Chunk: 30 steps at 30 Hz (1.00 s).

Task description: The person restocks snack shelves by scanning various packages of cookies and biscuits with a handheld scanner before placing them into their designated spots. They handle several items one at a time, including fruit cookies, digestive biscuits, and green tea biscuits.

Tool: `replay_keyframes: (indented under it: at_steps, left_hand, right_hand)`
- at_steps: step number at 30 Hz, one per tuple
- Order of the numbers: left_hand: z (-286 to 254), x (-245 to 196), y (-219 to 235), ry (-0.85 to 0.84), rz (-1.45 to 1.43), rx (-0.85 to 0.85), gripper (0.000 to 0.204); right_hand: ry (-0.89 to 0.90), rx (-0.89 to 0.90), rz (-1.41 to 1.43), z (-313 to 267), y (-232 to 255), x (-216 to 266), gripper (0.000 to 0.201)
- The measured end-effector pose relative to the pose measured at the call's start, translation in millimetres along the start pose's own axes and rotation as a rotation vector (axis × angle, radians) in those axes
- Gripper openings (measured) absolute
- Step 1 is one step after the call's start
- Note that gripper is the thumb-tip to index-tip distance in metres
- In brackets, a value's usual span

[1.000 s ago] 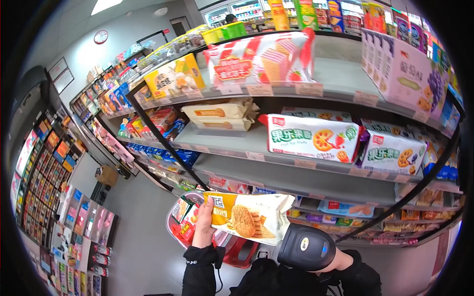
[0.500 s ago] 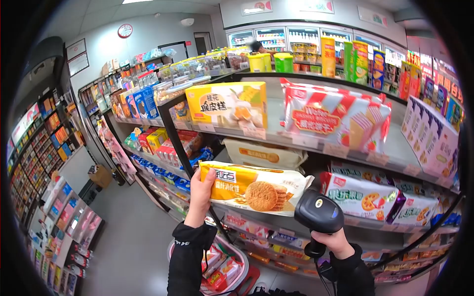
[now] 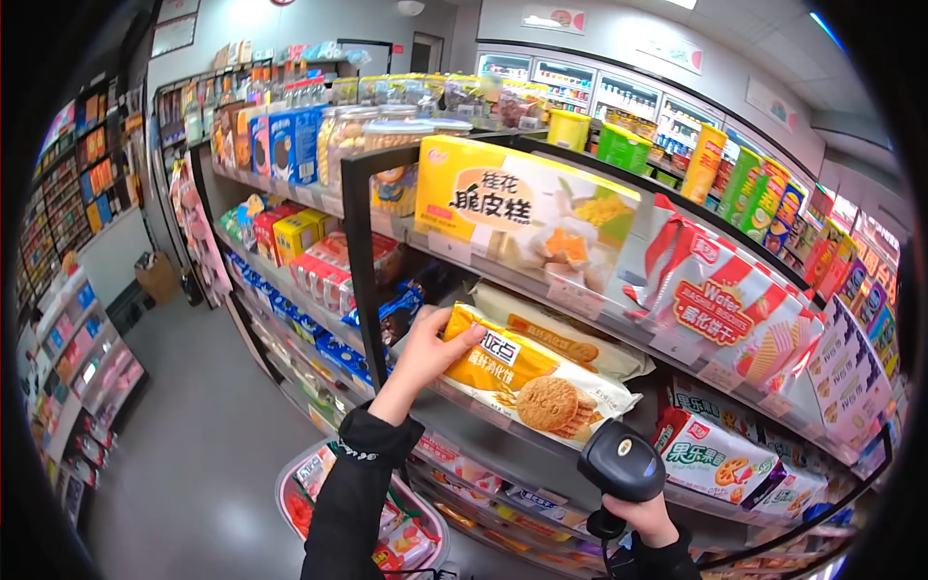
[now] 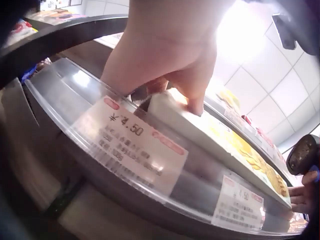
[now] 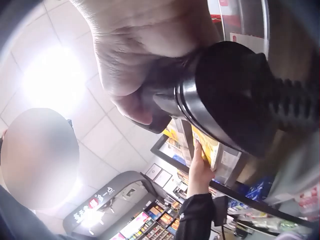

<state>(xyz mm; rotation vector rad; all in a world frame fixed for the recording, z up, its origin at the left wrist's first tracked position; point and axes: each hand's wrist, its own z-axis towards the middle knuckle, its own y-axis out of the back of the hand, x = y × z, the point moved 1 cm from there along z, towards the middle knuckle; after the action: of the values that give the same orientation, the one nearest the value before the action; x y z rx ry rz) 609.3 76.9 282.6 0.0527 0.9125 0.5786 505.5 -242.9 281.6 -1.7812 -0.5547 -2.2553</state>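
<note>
My left hand (image 3: 433,346) grips the left end of a yellow and white pack of biscuits (image 3: 553,404), thumb on its front. The pack lies tilted at the middle shelf, in front of another cream-coloured biscuit pack (image 3: 580,340). From the left wrist, the pack (image 4: 240,145) shows just behind the shelf's clear edge strip, with price labels (image 4: 135,142) below it. My right hand (image 3: 646,519) holds a black barcode scanner (image 3: 623,459) by its handle, its head near the pack's right end. In the right wrist view the scanner (image 5: 220,95) fills the middle, fingers wrapped round its handle.
On the top shelf stand a yellow cake box (image 3: 522,208) and a red-striped wafer pack (image 3: 720,300). Fruit biscuit packs (image 3: 715,454) lie to the right. A black shelf post (image 3: 358,261) rises beside my left hand. Below, a pink basket (image 3: 287,476) holds several packs.
The biscuit pack has gone from low in front of me up to the middle shelf in my left hand. The scanner has come along, and the view has moved closer to the shelf's left end.
</note>
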Motion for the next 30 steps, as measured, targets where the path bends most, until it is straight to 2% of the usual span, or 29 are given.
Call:
replay_keyframes:
  at_steps: [1,5,6,8,9,12,14,16,17,19,22,26,30]
  left_hand:
    - [0.0,3.2,1.7,0.051,-0.025,0.049,0.036]
    - [-0.7,-12.7,8.6,0.202,-0.172,0.165,0.033]
    - [-0.7,-11.8,8.7,0.208,-0.175,0.154,0.033]
    - [0.0,-9.8,9.2,0.01,-0.172,0.092,0.031]
    - [0.2,-6.3,8.1,-0.007,-0.143,0.091,0.03]
    - [-4.9,-5.1,3.9,0.037,-0.163,0.047,0.027]
    - [-7.3,-3.6,6.6,0.088,-0.11,0.111,0.032]
    - [-10.3,-1.0,5.0,0.07,-0.165,0.049,0.051]
    - [-12.6,-3.1,5.7,0.069,-0.166,0.048,0.051]
    - [-19.2,-8.6,8.9,0.05,-0.041,0.015,0.068]
    - [-29.2,-11.3,11.4,0.103,0.09,0.002,0.073]
    - [-48.1,-18.3,15.4,0.023,0.183,-0.044,0.07]
    - [-92.0,-31.3,13.0,-0.078,0.14,-0.354,0.047]
  right_hand:
    - [-0.009,-0.047,0.001,-0.1,-5.1,2.4,0.065]
    - [0.025,-0.017,0.014,4.1,-11.5,6.4,0.065]
    - [-0.024,-0.026,0.0,0.1,-6.0,-0.8,0.064]
    - [-0.074,-0.027,-0.019,-0.5,-2.2,-8.9,0.064]
    - [-0.05,-0.031,0.005,-0.3,-1.8,-10.9,0.063]
    - [-0.05,-0.013,0.013,1.1,-1.4,-7.5,0.066]
    - [-0.049,0.03,-0.053,1.7,-0.2,-4.9,0.07]
    - [-0.072,0.043,-0.055,2.3,-1.6,-0.5,0.072]
    - [-0.091,0.055,-0.055,1.9,-1.9,1.0,0.074]
    - [-0.072,0.045,-0.042,-0.6,1.8,-1.6,0.071]
    - [-0.047,0.015,-0.005,-8.6,11.6,-11.1,0.065]
    - [0.003,-0.03,0.038,-21.3,10.1,-2.7,0.058]
    - [-0.007,0.046,0.074,-39.4,20.2,-15.2,0.064]
